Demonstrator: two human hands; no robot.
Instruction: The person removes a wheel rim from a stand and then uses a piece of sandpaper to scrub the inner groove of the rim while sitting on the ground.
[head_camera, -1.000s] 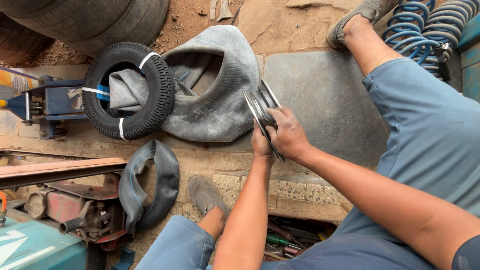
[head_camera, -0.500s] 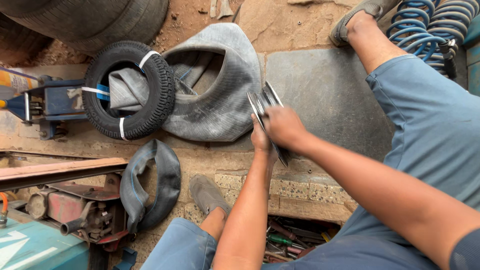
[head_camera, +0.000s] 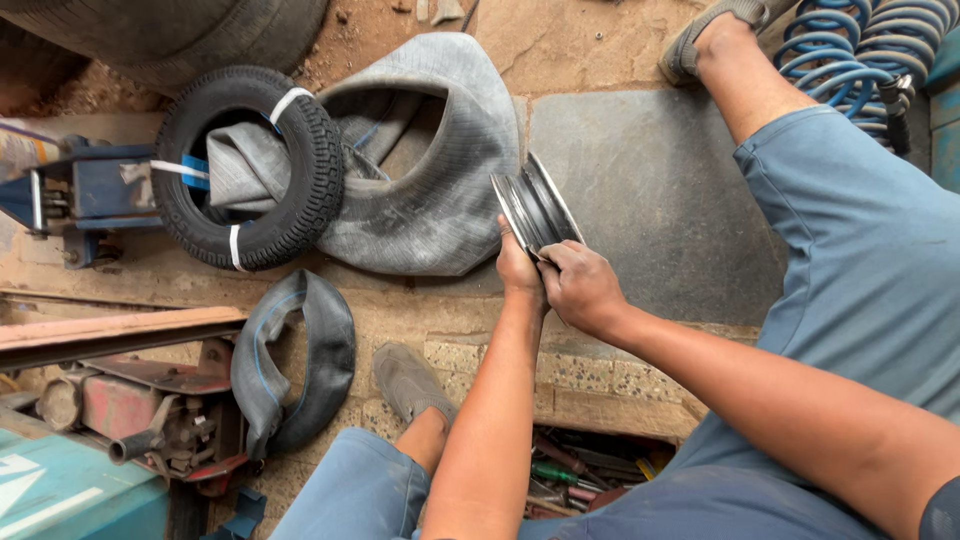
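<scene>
A small grey metal wheel rim (head_camera: 537, 207) stands on edge on the dark stone slab (head_camera: 650, 190). My left hand (head_camera: 519, 268) grips the rim's near left side. My right hand (head_camera: 580, 287) holds its near right side, fingers curled over the edge. Both forearms reach in from the bottom of the view. A large grey inner tube (head_camera: 440, 170) lies just left of the rim, touching it.
A small black tyre (head_camera: 250, 165) with white straps lies at left by a blue jack (head_camera: 70, 195). A black inner tube (head_camera: 300, 355) rests lower left beside red machinery (head_camera: 140, 410). Blue coiled hose (head_camera: 850, 60) is top right. Tools (head_camera: 570, 470) lie below.
Both hands have slid down toward the near edge of the rim, uncovering more of it. The rim stays upright in about the same place.
</scene>
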